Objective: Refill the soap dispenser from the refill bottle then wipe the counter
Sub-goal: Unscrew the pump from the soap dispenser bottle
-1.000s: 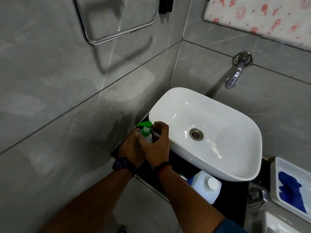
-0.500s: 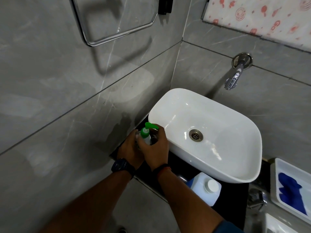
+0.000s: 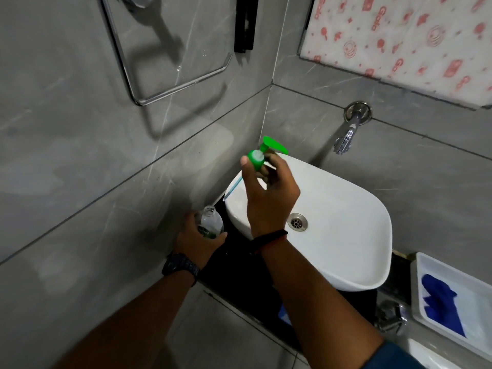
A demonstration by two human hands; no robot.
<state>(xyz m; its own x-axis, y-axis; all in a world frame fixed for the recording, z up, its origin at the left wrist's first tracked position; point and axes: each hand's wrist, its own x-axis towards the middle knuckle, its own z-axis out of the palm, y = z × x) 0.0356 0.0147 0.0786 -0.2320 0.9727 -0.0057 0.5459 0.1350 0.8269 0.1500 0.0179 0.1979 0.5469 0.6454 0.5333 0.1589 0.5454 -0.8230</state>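
The clear soap dispenser bottle [image 3: 211, 223] stands on the dark counter [image 3: 234, 265] left of the basin, its neck open. My left hand [image 3: 197, 242] is wrapped around its body. My right hand [image 3: 269, 193] holds the green pump head [image 3: 262, 154] lifted above the basin's left rim, its thin dip tube [image 3: 233, 187] slanting down to the left, clear of the bottle. The refill bottle is mostly hidden behind my right forearm; only a blue patch [image 3: 283, 314] shows there.
A white basin [image 3: 346, 209] with a metal drain [image 3: 298, 221] fills the counter's middle, under a chrome wall tap [image 3: 346, 137]. A white tray [image 3: 426, 272] holding a blue cloth [image 3: 443, 302] sits at right. Grey tiled walls close the left and back.
My right hand has pulled the green pump out of the dispenser and raised it over the basin edge. My left hand stays on the bottle, whose neck is now open.
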